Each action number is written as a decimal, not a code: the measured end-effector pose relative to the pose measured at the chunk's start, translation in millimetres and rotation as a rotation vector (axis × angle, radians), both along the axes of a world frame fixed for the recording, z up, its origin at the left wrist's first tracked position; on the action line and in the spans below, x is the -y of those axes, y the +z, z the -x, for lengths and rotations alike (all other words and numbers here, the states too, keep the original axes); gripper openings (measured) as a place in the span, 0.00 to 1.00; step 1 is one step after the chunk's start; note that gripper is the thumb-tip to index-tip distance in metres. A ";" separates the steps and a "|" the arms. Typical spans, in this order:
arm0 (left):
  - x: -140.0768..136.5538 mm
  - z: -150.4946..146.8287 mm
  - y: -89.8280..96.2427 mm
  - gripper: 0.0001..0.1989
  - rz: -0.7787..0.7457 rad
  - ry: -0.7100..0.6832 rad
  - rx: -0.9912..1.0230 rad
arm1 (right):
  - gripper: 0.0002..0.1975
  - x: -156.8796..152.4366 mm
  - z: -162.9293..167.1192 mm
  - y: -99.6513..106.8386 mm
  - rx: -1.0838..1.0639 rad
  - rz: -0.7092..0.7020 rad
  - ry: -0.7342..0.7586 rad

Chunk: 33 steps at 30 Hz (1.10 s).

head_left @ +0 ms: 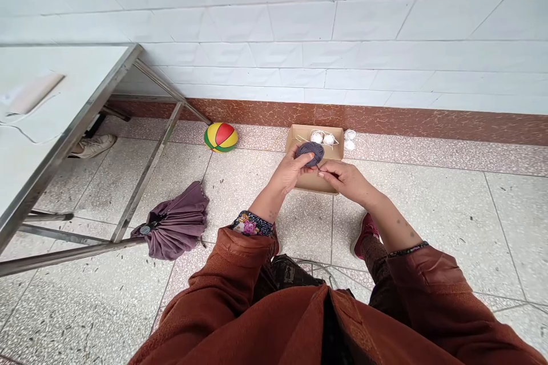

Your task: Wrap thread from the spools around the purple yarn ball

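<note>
A ball of dark grey yarn (310,154) is gripped in my left hand (291,169), the thumb lying across its front. Close by on the right, my right hand (345,179) pinches a dark strand of yarn (318,167) that runs from the ball. Both hands are held above an open cardboard box (317,183) on the floor. Inside the box, by its far side, lie white yarn balls (329,139) with loose ends. More white yarn (350,138) sits on the floor just right of the box.
A red, yellow and green ball (221,137) lies near the wall. To the left stands a metal-framed table (98,91), with a folded purple umbrella (180,225) by its lower bar. Under the table a person's shoe (95,145) shows. The tiled wall (363,68) rises behind the box.
</note>
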State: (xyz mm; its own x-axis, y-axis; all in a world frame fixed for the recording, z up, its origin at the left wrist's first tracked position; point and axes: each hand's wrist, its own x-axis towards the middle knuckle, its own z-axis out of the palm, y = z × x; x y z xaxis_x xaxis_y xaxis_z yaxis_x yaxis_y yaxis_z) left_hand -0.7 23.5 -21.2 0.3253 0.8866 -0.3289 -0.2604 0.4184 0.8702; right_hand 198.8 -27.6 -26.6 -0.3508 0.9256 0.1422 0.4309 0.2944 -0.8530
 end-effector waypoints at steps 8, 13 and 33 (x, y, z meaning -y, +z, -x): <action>11.4 3.3 2.8 0.33 -0.080 -0.324 -0.151 | 0.13 -7.2 -11.1 18.9 -0.199 -0.097 -0.261; 12.7 5.9 6.3 0.36 -0.005 -0.465 0.206 | 0.11 -15.5 -14.1 -8.5 -0.114 -0.069 -0.358; 1.4 -2.8 -6.4 0.24 -0.143 -0.069 -0.270 | 0.11 -0.4 -1.8 7.8 -0.061 -0.042 0.000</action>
